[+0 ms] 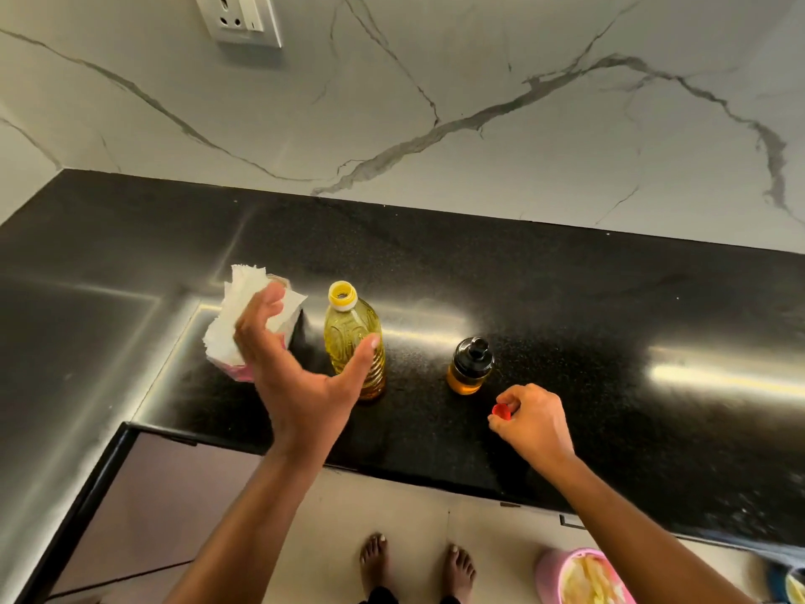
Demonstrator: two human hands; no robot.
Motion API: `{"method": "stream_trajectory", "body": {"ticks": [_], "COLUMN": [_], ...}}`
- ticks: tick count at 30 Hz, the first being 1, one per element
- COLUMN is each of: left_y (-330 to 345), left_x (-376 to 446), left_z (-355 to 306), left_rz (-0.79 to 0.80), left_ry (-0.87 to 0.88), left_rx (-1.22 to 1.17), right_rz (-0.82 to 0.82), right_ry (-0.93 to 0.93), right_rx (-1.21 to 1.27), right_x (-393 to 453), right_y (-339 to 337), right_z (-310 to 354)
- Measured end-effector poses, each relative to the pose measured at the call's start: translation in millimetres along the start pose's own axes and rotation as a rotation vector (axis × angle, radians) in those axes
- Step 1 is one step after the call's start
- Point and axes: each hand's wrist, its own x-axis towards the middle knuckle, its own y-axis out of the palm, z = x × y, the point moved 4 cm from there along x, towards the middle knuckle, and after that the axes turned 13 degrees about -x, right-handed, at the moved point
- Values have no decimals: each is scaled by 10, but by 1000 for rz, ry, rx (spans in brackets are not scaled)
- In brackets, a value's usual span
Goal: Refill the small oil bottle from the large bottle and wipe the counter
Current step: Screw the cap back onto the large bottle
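Partly, right hand (529, 418) hides red cap (501, 411).

Bright, even light falls over my table (566, 298), whose polished black top throws long white glare streaks right of the large bottle (353, 342), while the wide lens bends the edges and stays mostly sharp.

Both forearms bare, no sleeves or jewellery in view — feet (416, 564) bare, dark trouser hems above them.
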Motion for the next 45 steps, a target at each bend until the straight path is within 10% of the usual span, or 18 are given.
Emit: {"method": "stream_trajectory", "body": {"ticks": [11, 24, 45], "left_y": [207, 224, 219], "left_x": [170, 146, 144], "left_z": [206, 196, 306], "left_rz": [88, 114, 220], "left_ry": [-280, -235, -156], "left_rx": [-101, -155, -199], "right_rz": [-520, -102, -310], "right_ry": [-74, -499, -624], "right_rx": [459, 840, 527], "right_x": [70, -100, -97], "right_y": [-1364, -1449, -1309], "right_z": [623, 2322, 2418]}}
